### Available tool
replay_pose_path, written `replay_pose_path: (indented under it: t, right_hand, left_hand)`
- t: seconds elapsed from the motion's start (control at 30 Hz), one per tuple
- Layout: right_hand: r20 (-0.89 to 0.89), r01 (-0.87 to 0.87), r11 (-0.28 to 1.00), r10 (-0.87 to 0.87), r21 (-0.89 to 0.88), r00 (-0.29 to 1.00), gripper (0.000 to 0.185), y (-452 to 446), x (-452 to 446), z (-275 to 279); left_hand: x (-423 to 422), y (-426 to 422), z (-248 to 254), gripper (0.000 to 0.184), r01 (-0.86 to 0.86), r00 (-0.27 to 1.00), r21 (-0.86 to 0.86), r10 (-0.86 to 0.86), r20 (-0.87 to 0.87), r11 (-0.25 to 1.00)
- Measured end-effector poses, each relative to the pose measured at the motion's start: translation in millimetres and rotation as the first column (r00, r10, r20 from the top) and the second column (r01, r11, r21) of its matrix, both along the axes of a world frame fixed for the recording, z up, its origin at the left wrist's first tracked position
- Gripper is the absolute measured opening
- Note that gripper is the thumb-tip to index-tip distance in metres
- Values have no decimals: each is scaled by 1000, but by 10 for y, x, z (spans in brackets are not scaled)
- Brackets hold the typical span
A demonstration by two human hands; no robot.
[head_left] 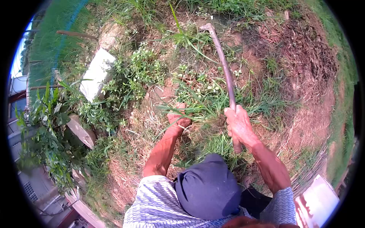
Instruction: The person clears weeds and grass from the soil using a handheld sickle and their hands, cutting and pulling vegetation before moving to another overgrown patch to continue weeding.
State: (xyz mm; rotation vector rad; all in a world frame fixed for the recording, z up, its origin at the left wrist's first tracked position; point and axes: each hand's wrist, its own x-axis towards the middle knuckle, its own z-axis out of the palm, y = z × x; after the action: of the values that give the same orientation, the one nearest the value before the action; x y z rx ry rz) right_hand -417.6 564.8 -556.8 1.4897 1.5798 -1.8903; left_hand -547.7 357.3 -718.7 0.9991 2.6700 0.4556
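My right hand (238, 123) is wrapped round the wooden handle of a hoe (224, 62), near its lower end. The handle points away from me, and the hoe's small metal head lies at the far end, close to the weedy ground. To the left, my left hand (179, 116) is closed in a fist around a bunch of long green grass (201, 108). Blades of it stick out past the fingers, and the grass roots are hidden. More low weeds (190, 76) grow between the left hand and the hoe.
A white sack (97, 75) lies among leafy plants at the left, with a flat stone (81, 131) below it. Green netting (45, 53) stands along the left edge. Dry brown plant litter (304, 57) covers soil at the right. A dark blue cap (209, 186) shows in front.
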Motion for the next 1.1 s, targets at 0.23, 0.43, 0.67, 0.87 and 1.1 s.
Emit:
replay_pose_path:
  t: [0.23,0.43,0.67,0.87,1.1]
  right_hand:
    - [58,108,993,-105,-53,993,23,-78,-219,146]
    - [117,-138,988,130,62,985,25,304,-439,66]
    - [163,-11,992,-9,124,987,24,-333,1844,560]
    - [7,235,963,-238,131,971,24,-2,1513,254]
    - [-64,25,978,-12,205,998,28,395,110,74]
  left_hand:
    - [-65,-75,-91,24,-28,991,25,25,133,999]
    - [-90,-95,-283,34,5,999,41,-6,36,999]
    - [-56,-87,-165,31,-53,997,91,47,68,994]
    - [-44,-35,-137,29,-43,999,87,43,-6,995]
    - [-465,505,215,58,200,979,307,-178,-97,931]
